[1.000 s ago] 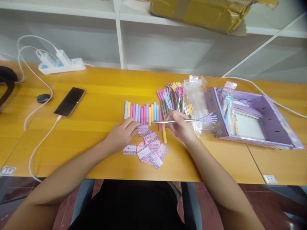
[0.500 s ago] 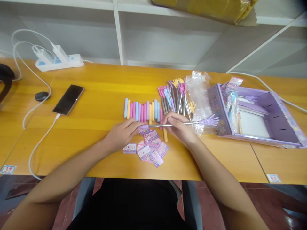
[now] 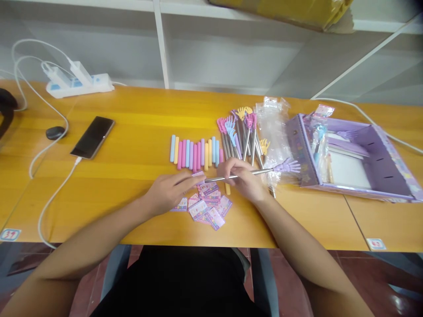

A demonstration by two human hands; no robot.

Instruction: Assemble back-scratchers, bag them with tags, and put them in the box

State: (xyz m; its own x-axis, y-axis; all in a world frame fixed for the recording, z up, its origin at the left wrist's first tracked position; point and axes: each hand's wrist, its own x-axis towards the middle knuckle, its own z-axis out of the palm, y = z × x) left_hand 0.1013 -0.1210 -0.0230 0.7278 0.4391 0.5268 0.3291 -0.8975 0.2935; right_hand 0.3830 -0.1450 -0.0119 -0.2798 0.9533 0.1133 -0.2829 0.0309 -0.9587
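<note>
A back scratcher with a metal rod and a purple hand-shaped head lies across both hands, head to the right. My left hand is closed on its left end, and the fingers hide the grip there. My right hand is closed round the rod nearer the head. Beneath the rod lies a loose pile of purple and pink printed cards. Just beyond the hands is a row of pastel tubes in blue, yellow, pink and purple. More back scratchers with coloured heads lie bunched behind my right hand.
Clear plastic bags lie beside a purple open box holding packaged items and papers. To the left are a phone on a white cable, a black mouse and a power strip. Shelving stands behind.
My left fingers have straightened and now cover the purple grip that showed before. My right hand has shifted its hold on the rod slightly, and the rod tilts a little more.
</note>
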